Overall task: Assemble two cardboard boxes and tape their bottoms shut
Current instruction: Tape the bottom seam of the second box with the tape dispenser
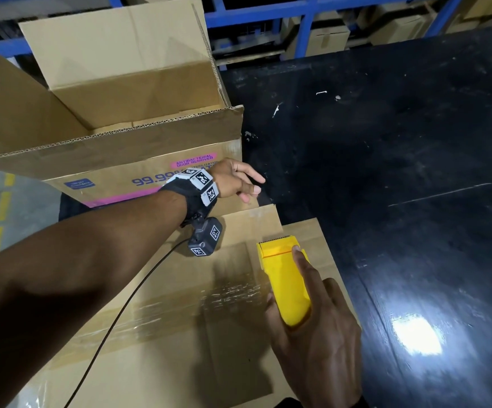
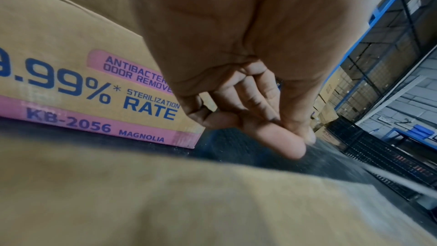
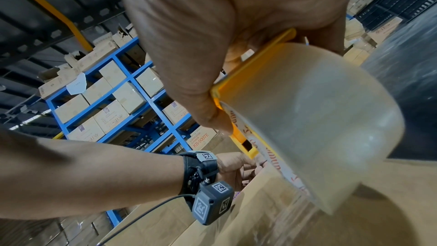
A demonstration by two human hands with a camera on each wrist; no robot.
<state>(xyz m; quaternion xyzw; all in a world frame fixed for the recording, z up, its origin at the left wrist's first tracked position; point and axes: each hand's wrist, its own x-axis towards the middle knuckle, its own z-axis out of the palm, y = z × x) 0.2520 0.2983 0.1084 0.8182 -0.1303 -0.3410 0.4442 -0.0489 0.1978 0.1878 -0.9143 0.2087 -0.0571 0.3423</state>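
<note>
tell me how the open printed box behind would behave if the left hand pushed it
The printed box looks empty, so it is probably light and would slide on the glossy black table. Its upright flaps would likely flex. The left hand hovers beside it.

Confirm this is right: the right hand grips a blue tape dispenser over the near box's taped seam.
Not quite: the tape dispenser is yellow, not blue, as the head view shows. The right hand does grip it over the taped seam of the near box.
</note>
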